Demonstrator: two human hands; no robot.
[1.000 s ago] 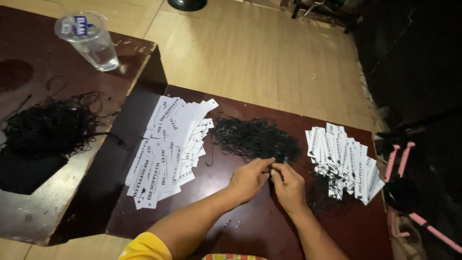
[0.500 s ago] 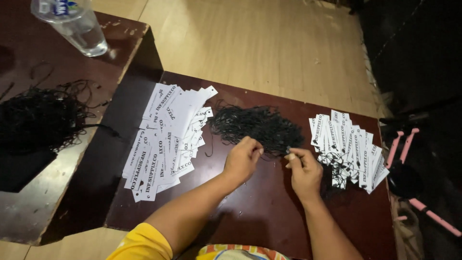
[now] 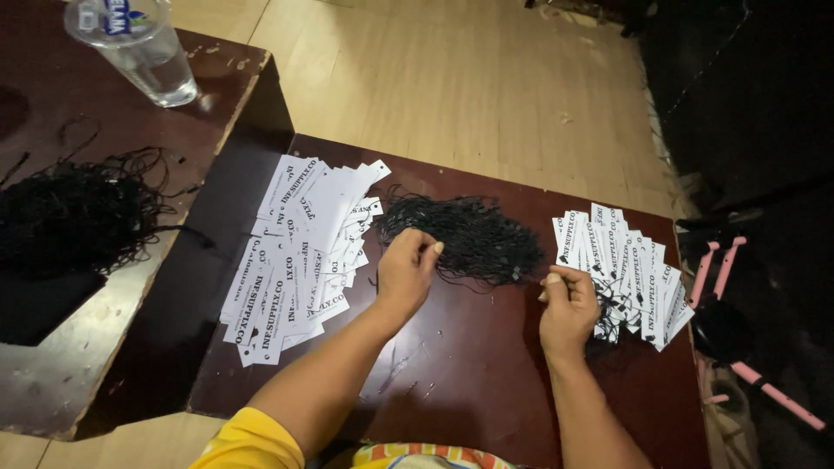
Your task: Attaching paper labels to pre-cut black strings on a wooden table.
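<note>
A tangle of thin black strings [image 3: 473, 236] lies in the middle of a dark red-brown low table [image 3: 469, 373]. My left hand [image 3: 407, 269] rests at the tangle's left edge, fingers curled and pinching into the strings. My right hand [image 3: 566, 306] is at the tangle's right end, thumb and forefinger pinched on one thin string. A spread pile of white paper tags [image 3: 300, 247] with black print lies to the left of my left hand. A second row of white tags with black strings on them [image 3: 625, 269] lies just right of my right hand.
A second dark table [image 3: 69, 382] stands at the left with another heap of black strings [image 3: 74, 213] and a clear plastic cup [image 3: 143, 48]. Light wooden floor [image 3: 452, 78] lies beyond. A pink and black object [image 3: 725, 287] sits on the floor at the right.
My two hands, close together a second ago, have moved apart. The left one went to the string tangle's left edge and the right one moved toward the right-hand tags, drawing a string.
</note>
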